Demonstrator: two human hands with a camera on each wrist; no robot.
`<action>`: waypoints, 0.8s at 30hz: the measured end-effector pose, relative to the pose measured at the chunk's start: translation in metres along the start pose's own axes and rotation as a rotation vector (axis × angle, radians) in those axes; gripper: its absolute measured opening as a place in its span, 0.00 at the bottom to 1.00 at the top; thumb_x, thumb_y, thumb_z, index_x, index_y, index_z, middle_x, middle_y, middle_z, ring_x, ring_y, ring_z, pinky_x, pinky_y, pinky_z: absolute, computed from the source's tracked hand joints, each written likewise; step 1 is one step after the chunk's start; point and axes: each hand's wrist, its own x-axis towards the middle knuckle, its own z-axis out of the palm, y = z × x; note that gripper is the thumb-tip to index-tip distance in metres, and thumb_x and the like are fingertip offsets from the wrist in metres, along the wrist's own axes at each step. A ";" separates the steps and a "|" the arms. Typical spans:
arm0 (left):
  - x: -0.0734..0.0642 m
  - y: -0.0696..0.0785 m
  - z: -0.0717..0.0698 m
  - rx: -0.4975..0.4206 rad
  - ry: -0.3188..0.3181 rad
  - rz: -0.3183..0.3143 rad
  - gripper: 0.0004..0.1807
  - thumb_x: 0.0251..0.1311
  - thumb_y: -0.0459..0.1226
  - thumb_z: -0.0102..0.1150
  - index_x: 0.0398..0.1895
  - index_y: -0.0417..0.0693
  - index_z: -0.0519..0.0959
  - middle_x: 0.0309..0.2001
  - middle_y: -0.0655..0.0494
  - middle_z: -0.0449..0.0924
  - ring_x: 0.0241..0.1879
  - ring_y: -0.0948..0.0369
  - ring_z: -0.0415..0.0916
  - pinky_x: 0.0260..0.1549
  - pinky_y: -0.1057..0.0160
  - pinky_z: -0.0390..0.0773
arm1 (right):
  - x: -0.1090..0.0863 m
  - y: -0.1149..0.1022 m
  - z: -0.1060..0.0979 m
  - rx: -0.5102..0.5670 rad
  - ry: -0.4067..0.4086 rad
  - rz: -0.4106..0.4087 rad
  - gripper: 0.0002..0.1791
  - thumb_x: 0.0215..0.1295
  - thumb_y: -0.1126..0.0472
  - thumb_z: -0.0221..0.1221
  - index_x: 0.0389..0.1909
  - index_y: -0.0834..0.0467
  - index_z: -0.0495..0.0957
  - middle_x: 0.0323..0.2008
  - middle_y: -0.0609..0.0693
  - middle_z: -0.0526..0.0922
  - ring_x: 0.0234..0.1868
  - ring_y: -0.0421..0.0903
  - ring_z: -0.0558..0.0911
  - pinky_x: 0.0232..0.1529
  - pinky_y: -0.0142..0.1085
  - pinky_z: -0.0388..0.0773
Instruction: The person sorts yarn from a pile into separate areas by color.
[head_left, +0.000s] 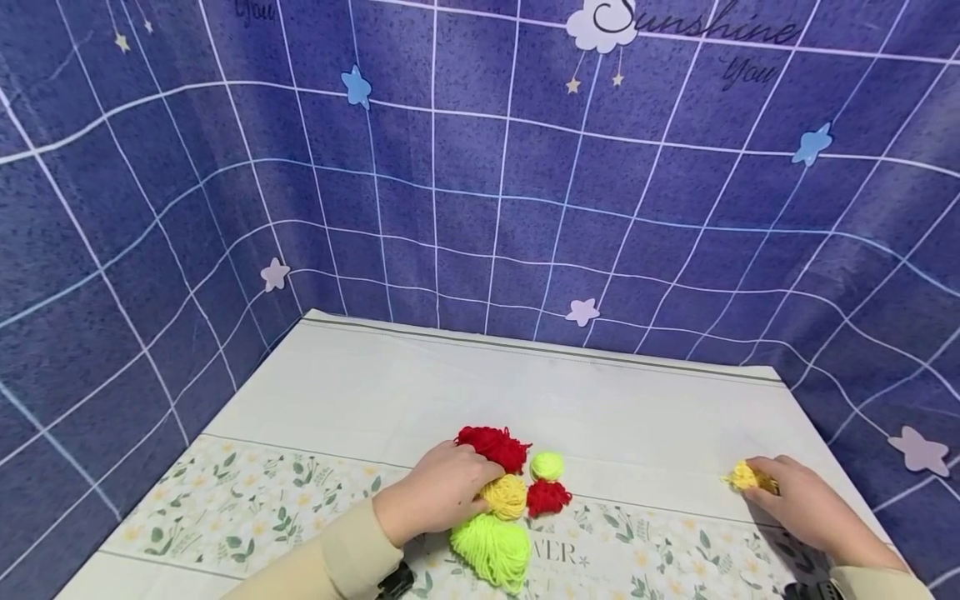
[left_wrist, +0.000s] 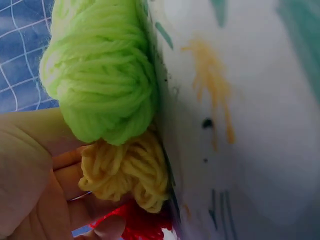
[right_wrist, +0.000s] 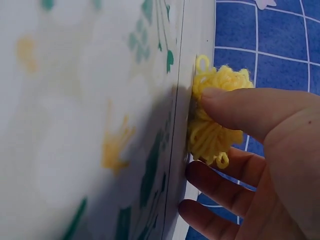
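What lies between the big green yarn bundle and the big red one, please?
A yellow yarn bundle lies between them, shown in the head view.

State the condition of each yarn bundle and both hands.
Large red bundle: lying down, partly hidden.
Large green bundle: lying down, strands looped.
Small green bundle: lying down, rounded.
Small red bundle: lying down, loops loose.
Larger yellow bundle: gripped.
Smaller yellow bundle: pinched, loops protruding.
Left hand: gripping larger yellow bundle.
Right hand: pinching smaller yellow bundle.

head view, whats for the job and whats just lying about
Likely the job:
yellow yarn at left hand
small yellow tuft pinched by right hand
big red yarn, small red yarn
big green yarn, small green yarn

Just setting:
floral table cover, blue backdrop
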 end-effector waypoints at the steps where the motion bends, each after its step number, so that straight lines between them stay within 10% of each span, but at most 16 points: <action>1: -0.001 0.000 0.000 0.001 0.000 0.000 0.18 0.61 0.46 0.71 0.53 0.58 0.84 0.45 0.67 0.85 0.45 0.64 0.79 0.43 0.58 0.76 | 0.000 -0.001 0.000 -0.001 0.003 -0.002 0.26 0.61 0.56 0.70 0.53 0.71 0.79 0.43 0.65 0.81 0.46 0.67 0.80 0.45 0.62 0.75; 14: 0.001 0.013 -0.030 0.049 0.050 0.056 0.19 0.61 0.44 0.71 0.55 0.57 0.83 0.46 0.68 0.84 0.44 0.64 0.78 0.43 0.61 0.76 | -0.004 0.000 0.002 0.027 0.031 0.009 0.34 0.60 0.56 0.71 0.64 0.65 0.73 0.50 0.69 0.77 0.50 0.69 0.78 0.44 0.65 0.74; 24: 0.036 0.042 -0.046 0.116 0.026 0.126 0.19 0.63 0.48 0.68 0.57 0.60 0.82 0.48 0.70 0.83 0.45 0.65 0.78 0.46 0.62 0.75 | -0.004 0.002 -0.002 0.057 0.005 0.046 0.38 0.60 0.54 0.71 0.66 0.67 0.69 0.52 0.73 0.73 0.47 0.67 0.79 0.42 0.62 0.76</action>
